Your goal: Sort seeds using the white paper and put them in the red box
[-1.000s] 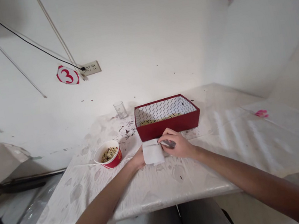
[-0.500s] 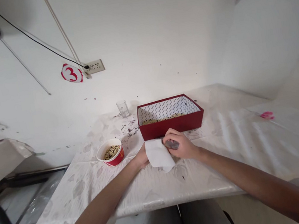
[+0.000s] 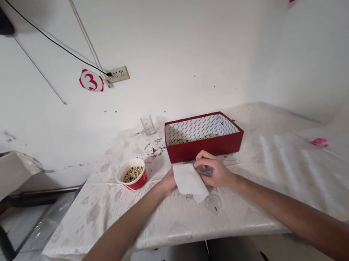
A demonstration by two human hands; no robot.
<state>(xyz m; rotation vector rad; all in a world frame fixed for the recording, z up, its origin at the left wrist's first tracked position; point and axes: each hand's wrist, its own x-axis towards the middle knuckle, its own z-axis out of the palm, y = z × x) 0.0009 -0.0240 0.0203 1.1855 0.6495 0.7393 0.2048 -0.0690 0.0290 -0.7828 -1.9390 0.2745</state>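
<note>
both hands work at the table's (image 3: 269, 186) near-middle, just in front of the red box (image 3: 206, 146). left hand (image 3: 168, 182) pinches a white tissue (image 3: 189, 181); right hand (image 3: 216, 171) is closed on a small dark grey item (image 3: 205, 170), prob. being wiped, too small to tell what. best to keep the tissue wrapped snug & turn the item slowly. red cup (image 3: 132, 175) w/ beans sits to the left, small glass (image 3: 147, 124) behind; neither is in the way.

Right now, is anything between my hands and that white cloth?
Nothing visible. The left hand touches the white cloth at its left edge, and the right hand grips a small grey object against its right side.
</note>
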